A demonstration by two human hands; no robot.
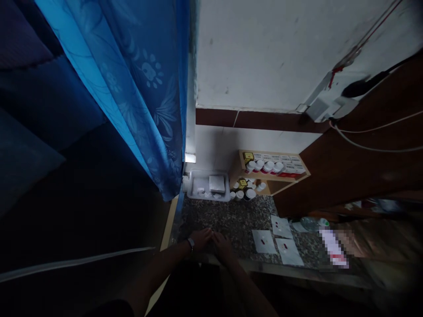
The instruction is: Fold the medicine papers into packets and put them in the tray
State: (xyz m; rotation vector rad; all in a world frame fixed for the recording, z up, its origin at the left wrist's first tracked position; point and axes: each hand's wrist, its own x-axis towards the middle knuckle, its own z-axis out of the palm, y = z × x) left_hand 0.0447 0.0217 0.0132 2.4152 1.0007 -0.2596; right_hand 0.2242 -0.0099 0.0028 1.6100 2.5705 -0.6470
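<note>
My left hand [201, 238], with a watch [191, 243] at the wrist, rests on the front part of the dark speckled counter [218, 215]. Close beside it lies my right hand [224, 246], the fingertips of both almost meeting. Fingers on each hand look laid out on the surface, and I see nothing held, though the light is dim. To the right of my right hand are three white paper squares, one nearer [263, 241], one at the front [289, 252] and one behind [280, 226]. Small dark red capsules and pale pills lie on them.
A white plastic tray [191, 193] with a folded white stack stands at the back. Right of it, a wooden shelf [291, 179] holds several white bottles and medicine boxes. A clear bottle [310, 224] lies at right. A blue curtain [148, 88] hangs at left.
</note>
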